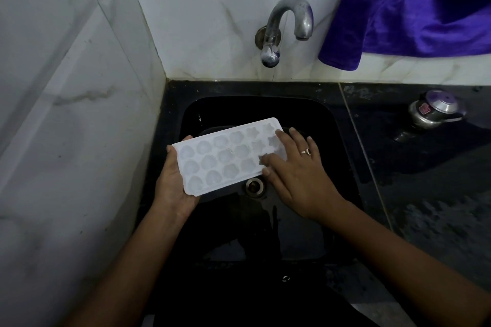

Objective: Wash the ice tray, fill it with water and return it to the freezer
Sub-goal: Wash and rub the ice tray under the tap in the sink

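A white plastic ice tray with several shaped cells is held level over the black sink. My left hand grips its near-left end from below, thumb on the left edge. My right hand lies flat on the tray's right end, fingers spread over the star-shaped cells, a ring on one finger. The metal tap juts from the tiled wall above the sink; no water runs from it. The cells look empty.
The sink drain sits just below the tray. A blue cloth hangs at the upper right. A small steel pressure cooker stands on the dark counter to the right. A white tiled wall closes the left side.
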`<control>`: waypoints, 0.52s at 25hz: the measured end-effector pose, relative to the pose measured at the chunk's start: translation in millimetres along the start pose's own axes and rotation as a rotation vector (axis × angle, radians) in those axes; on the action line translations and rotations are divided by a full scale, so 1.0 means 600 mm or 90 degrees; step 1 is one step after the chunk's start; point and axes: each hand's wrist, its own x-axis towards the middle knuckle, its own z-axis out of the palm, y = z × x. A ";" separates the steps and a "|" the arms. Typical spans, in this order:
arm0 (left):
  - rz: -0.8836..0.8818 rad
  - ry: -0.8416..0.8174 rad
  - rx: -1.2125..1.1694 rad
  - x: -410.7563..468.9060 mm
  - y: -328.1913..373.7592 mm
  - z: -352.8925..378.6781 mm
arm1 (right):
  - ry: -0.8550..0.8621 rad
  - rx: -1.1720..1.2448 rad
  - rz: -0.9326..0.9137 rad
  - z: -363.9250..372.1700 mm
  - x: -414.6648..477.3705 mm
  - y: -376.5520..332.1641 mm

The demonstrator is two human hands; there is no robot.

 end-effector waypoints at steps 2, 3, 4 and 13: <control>-0.005 0.003 -0.007 -0.003 -0.006 0.007 | -0.007 0.003 0.012 0.005 0.002 -0.014; -0.001 0.005 -0.009 -0.004 -0.005 0.007 | -0.016 -0.008 -0.007 0.010 -0.003 -0.016; 0.005 0.002 -0.011 -0.002 -0.001 0.005 | -0.022 -0.023 -0.032 0.012 -0.010 -0.010; 0.005 -0.014 0.001 -0.002 0.003 0.002 | -0.018 -0.029 -0.033 0.008 -0.013 -0.002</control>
